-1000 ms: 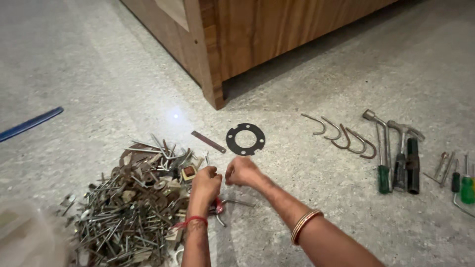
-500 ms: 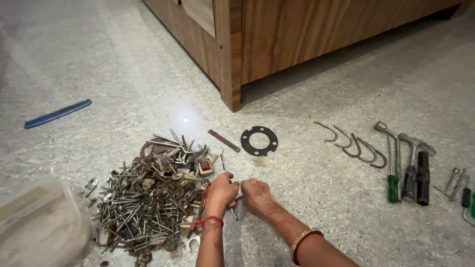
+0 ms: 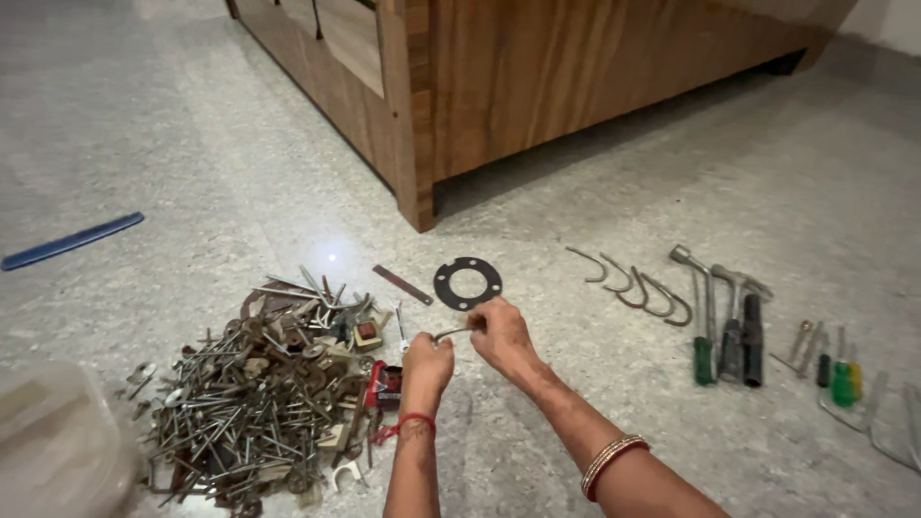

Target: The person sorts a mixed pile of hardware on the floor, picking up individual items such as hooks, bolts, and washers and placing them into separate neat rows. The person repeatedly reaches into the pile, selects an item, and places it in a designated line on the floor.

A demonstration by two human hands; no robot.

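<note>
My left hand (image 3: 425, 366) and my right hand (image 3: 501, 335) are raised just above the floor, and together they hold a bent metal hook (image 3: 452, 333) between their fingertips. To the left lies a heap of nails, bolts and rusty metal bits (image 3: 259, 388), with a small red item (image 3: 386, 380) at its right edge by my left wrist. A black ring gasket with holes (image 3: 467, 283) lies flat just beyond my hands, and a flat metal strip (image 3: 402, 284) rests beside it.
Several curved hooks (image 3: 628, 281) lie in a row to the right, then a wrench, a hammer and screwdrivers (image 3: 726, 321) and green and yellow handled tools (image 3: 841, 376). A wooden cabinet (image 3: 499, 86) stands behind. A blue strip (image 3: 69, 241) lies far left, a clear plastic container (image 3: 53, 446) at bottom left.
My hands dipped to the heap's edge, then lifted up and away with the bent metal hook between them. The camera view has shifted with my head.
</note>
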